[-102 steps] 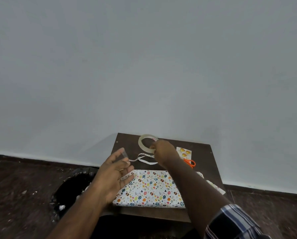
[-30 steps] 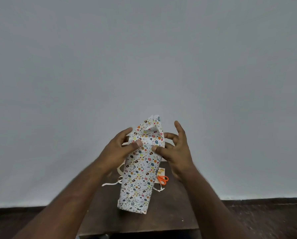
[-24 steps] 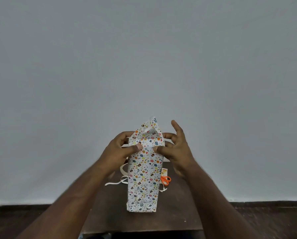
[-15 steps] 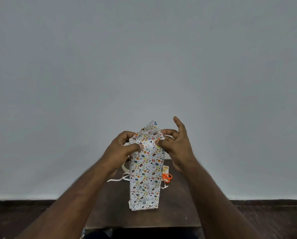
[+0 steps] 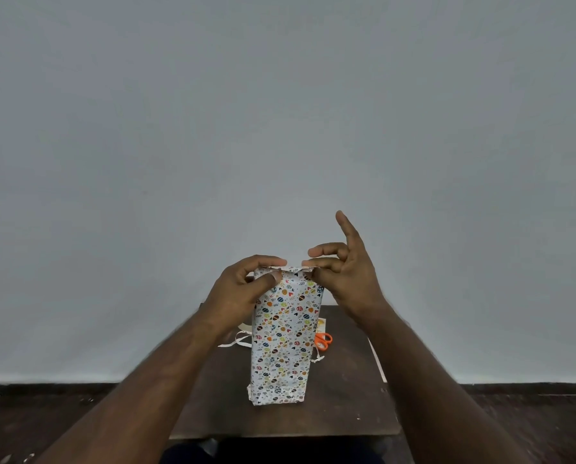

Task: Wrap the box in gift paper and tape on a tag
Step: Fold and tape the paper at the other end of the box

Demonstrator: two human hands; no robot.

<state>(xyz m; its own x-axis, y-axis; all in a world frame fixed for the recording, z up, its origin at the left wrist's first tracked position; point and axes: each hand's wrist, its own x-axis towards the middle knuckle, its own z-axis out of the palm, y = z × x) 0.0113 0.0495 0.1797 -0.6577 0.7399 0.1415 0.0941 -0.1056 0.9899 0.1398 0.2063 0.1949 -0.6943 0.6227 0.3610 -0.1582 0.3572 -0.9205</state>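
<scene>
The wrapped box (image 5: 284,333) is standing upright on its short end, just below the centre of the frame, on the dark wooden table (image 5: 343,406) that is filling the lower middle of the picture. Its gift paper, white with small coloured ovals and hearts, is covering the whole face turned toward the camera, and the bottom end is sitting folded against the tabletop.

Up at the top end, both hands are working the paper. The left hand (image 5: 243,289) is coming in from the lower left and pinching the upper left corner of the box, thumb pressing on the near face and fingers curling over the top edge. The right hand (image 5: 346,279) is coming in from the lower right and pinching the paper flap at the upper right corner between thumb and a curled finger, while 1 finger is pointing straight up and another is hovering bent above the top edge.

Behind the box, orange-handled scissors (image 5: 323,340) are lying on the table just to its right, partly hidden. A pale ribbon (image 5: 236,341) is peeking out on the left side, and a small yellowish card (image 5: 321,324) is showing above the scissors, too hidden to identify. A plain grey wall (image 5: 279,112) is filling the upper frame
</scene>
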